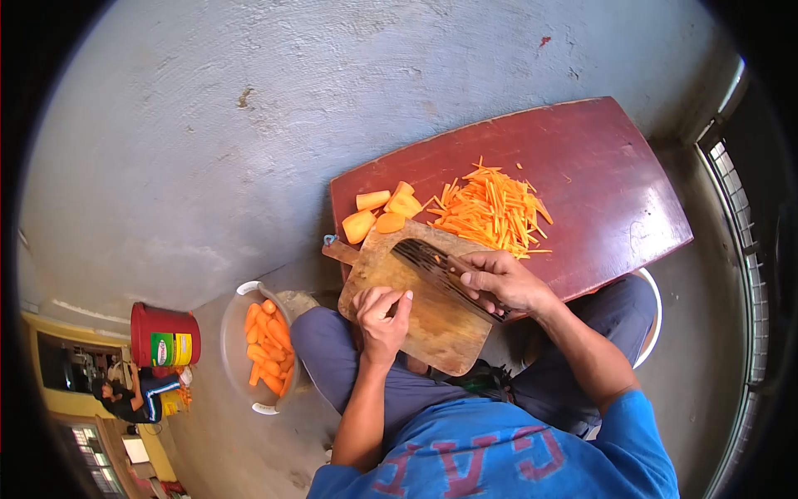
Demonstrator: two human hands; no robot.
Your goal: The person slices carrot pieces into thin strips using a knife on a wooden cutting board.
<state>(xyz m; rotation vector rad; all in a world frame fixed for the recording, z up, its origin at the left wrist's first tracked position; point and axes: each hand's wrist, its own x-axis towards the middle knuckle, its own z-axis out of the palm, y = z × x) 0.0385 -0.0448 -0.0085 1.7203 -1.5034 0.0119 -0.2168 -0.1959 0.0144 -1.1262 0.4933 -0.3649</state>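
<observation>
My right hand (499, 283) is closed on a dark, broad-bladed knife (424, 258), which slants across the wooden cutting board (449, 337). A small orange bit clings to the blade. Over the board's left part, my left hand (381, 320) is curled with the thumb up; no object shows in it. The board leans from the table edge toward my lap, its short handle pointing left. Cut carrot chunks (373, 200) lie just beyond it, along with a carrot slice (390, 223). To their right, carrot sticks (490, 208) form a loose heap.
The low red table (598, 183) stands against a bluish wall (249, 125). On the floor at my left is a clear tub (236, 358) of peeled carrots (269, 345). Farther left are a red bucket (166, 334) and another person (133, 399). A white-rimmed container (657, 320) sits at right.
</observation>
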